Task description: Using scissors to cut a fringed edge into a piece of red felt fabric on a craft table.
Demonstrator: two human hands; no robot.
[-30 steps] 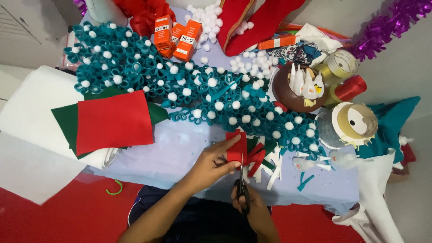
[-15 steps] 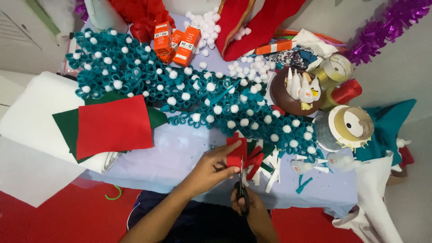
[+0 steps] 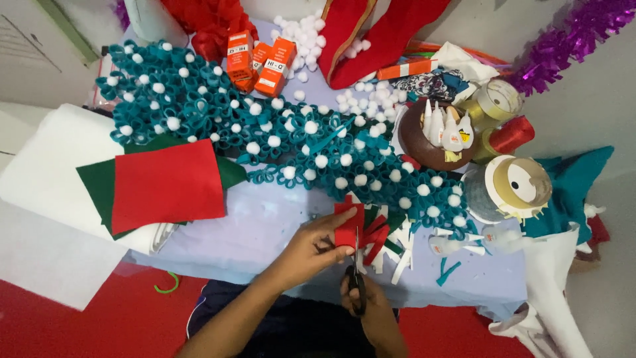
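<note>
The left hand (image 3: 311, 248) pinches a small red felt piece (image 3: 349, 225) between thumb and fingers, its grip closed on the piece's near left edge. The right hand (image 3: 371, 308) sits just below that grip, fingers closed through the dark handles of a pair of scissors (image 3: 358, 272); the blades rise straight up into the felt, and how far they are parted is hard to make out. The lower part of the right hand is cut off by the frame edge.

Just right of the grip lies a heap of red, green and white felt strips (image 3: 391, 242), partly hidden behind the held piece. Directly beyond it runs a long teal looped felt garland with white pompoms (image 3: 285, 139), crossing the lilac tabletop (image 3: 252, 232). Well left of the grip, a red felt sheet (image 3: 169, 185) covers most of a green felt sheet (image 3: 99, 185), so only the green edges show. Far right of the grip stands a tape roll (image 3: 520, 185), and beyond that a brown bowl (image 3: 424, 142) holding small white bottles whose details are too small to tell.
</note>
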